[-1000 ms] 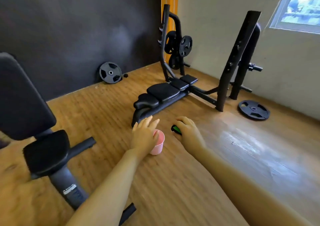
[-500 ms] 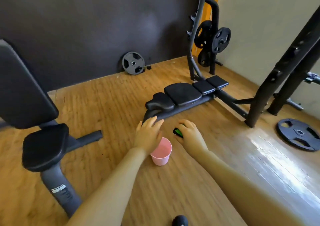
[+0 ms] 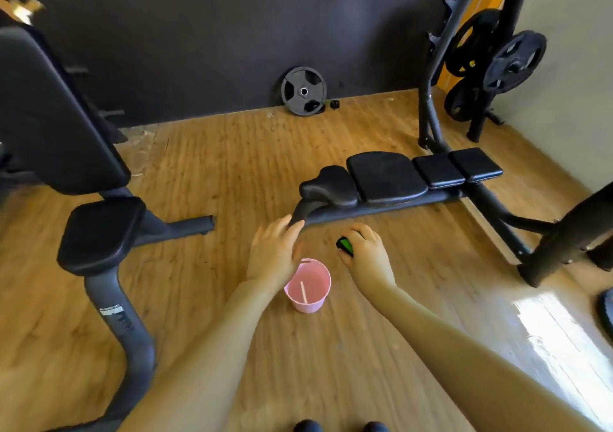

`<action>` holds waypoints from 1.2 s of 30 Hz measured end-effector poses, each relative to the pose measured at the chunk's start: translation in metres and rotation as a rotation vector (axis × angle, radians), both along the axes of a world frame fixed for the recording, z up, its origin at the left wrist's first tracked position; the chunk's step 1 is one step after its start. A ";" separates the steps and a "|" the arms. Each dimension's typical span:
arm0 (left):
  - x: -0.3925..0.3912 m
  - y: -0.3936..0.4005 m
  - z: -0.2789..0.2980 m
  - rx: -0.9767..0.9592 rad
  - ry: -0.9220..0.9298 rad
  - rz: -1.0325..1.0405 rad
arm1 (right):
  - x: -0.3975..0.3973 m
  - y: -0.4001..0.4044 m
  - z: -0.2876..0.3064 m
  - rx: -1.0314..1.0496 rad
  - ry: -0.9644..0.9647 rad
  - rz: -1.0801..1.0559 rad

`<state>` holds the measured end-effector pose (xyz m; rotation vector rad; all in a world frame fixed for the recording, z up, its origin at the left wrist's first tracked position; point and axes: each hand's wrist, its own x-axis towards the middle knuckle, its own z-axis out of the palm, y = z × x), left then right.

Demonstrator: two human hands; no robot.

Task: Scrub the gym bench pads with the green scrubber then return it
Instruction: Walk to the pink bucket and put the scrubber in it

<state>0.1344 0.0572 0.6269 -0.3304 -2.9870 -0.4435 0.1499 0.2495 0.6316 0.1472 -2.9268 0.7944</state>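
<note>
Green scrubber [image 3: 345,245]: held in the curled fingers of the right hand [image 3: 366,255], just right of the pink cup [image 3: 308,286] on the wooden floor [image 3: 205,153], with the flat bench pads [image 3: 386,177] beyond the cup and not yet touched. Left hand [image 3: 273,255]: fingers straight, nothing held, hovering at the cup's left rim. For the step in hand, the grip is best firmed and the scrubber carried to the nearest pad, its face laid flat before scrubbing.

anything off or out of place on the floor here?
One loose weight plate leans against the dark wall instead of sitting on the plate rack. The pink cup stands upright with no visible spill. Otherwise nothing stands out.
</note>
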 end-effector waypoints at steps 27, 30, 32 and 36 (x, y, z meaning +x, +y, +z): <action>-0.042 0.014 -0.265 0.002 -0.023 0.246 | -0.104 -0.002 -0.281 -0.220 -0.202 0.110; -0.055 0.008 -0.327 -0.017 -0.016 0.253 | -0.120 -0.010 -0.344 -0.219 -0.186 0.119; -0.066 0.005 -0.371 -0.038 -0.007 0.254 | -0.131 -0.012 -0.388 -0.211 -0.169 0.124; -0.085 0.000 -0.466 -0.035 0.040 0.252 | -0.151 -0.019 -0.478 -0.180 -0.128 0.155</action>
